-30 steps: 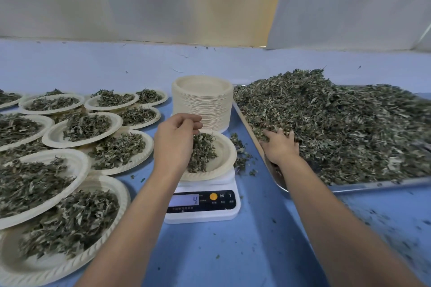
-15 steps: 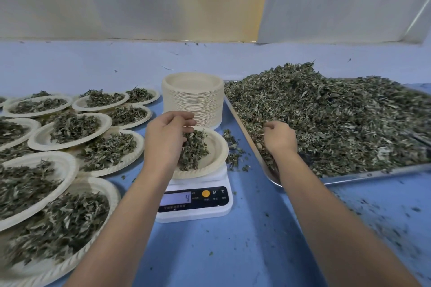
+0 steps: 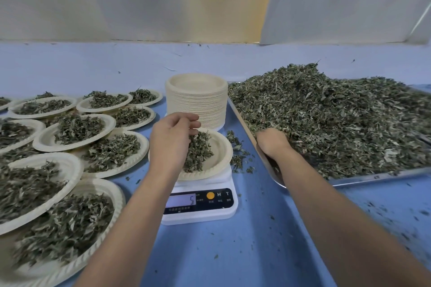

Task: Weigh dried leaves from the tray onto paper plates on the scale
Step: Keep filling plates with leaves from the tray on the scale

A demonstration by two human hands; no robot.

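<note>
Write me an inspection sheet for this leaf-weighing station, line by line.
Surface: blue table, flecked with leaf crumbs.
Job's things: scale reading 5, one paper plate on it with dried leaves; metal tray to the right, piled with a leaf heap; stack of empty plates behind the scale; filled plates overlapping on the left.
Clutter: spilled leaves between scale and tray.
Hands: left hand pinches dried leaves over the paper plate; right hand dug into the leaf heap at the tray's near corner, fingers hidden.
Cables: nothing seen.
Surroundings: pale sheeting behind the table.
</note>
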